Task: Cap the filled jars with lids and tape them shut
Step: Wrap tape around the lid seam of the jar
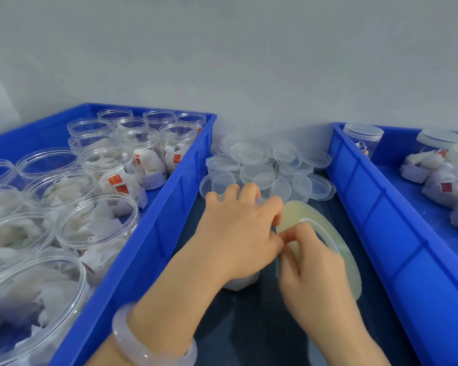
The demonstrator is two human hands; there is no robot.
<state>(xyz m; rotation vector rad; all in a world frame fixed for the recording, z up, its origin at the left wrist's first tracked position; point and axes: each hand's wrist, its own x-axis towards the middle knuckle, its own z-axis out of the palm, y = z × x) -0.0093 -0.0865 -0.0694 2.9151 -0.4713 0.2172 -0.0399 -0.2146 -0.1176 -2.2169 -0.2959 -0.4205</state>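
Observation:
My left hand [238,231] grips the top of a clear jar [239,282] that stands on the dark table between two blue crates; the hand hides most of the jar and its lid. My right hand [312,270] holds a large pale yellow roll of tape [336,239], its thumb and forefinger pinching at the tape right beside the jar's rim. Just behind my hands lies a heap of clear loose lids [265,167]. Several open filled jars [101,180] stand in the left blue crate [169,207].
The right blue crate [381,207] holds capped jars [362,138] and loose white packets [444,188]. A white wall closes off the back. Both crate walls hem in the narrow strip of dark table [262,326]. A pale bangle [148,347] sits on my left wrist.

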